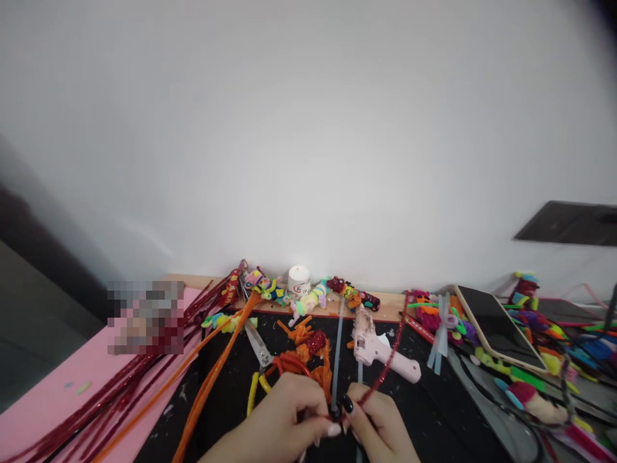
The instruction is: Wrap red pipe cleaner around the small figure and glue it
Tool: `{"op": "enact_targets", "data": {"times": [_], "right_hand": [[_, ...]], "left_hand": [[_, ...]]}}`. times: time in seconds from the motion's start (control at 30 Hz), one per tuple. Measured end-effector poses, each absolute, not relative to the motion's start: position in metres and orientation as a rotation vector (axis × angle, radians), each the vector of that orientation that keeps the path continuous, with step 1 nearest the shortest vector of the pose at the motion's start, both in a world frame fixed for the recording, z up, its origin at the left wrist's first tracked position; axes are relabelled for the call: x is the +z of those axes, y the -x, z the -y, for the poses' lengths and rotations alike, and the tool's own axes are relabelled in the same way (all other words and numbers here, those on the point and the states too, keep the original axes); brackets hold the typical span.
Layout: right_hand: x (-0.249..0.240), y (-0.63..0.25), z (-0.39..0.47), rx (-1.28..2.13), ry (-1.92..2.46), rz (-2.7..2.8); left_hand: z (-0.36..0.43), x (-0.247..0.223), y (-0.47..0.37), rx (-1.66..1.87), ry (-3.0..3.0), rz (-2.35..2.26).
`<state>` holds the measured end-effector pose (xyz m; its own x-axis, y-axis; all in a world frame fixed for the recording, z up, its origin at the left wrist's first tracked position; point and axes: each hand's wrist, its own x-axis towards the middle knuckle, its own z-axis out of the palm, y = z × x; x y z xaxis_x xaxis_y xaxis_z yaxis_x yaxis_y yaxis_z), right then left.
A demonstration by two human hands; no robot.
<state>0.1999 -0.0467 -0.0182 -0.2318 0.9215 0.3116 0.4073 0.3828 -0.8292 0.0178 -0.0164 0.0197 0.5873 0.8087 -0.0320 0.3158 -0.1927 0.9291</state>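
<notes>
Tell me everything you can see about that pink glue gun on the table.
The glue gun is pale pink and looks plastic, with brownish staining or residue around its nozzle end. It lies on its side on the black mat, nozzle end away from the person, its grip slanting down to the right. A white part, perhaps the trigger, sticks out. A red glittery stem crosses in front; contact is unclear. Neither hand holds the gun.

Soft, moderately bright light is spreading over the pale wall (pixel 308 141), brightest around the middle, while the left side and upper right corner are falling into shadow. The wide view is stretching things near the edges. Fine detail is looking soft, and a blocky mosaic is hiding one patch at left.
</notes>
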Motion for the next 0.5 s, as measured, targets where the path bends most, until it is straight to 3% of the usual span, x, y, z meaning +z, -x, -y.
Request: {"op": "enact_targets", "data": {"times": [0.17, 0.5], "right_hand": [[-0.018, -0.2, 0.048, 0.749, 1.069, 1.953], [-0.011, -0.195, 0.044, 0.877, 1.161, 1.68]], "left_hand": [[0.023, 0.016, -0.022, 0.546, -1.803, -0.831], [0.015, 0.002, -0.026, 0.767, -1.165, -0.937]]}}
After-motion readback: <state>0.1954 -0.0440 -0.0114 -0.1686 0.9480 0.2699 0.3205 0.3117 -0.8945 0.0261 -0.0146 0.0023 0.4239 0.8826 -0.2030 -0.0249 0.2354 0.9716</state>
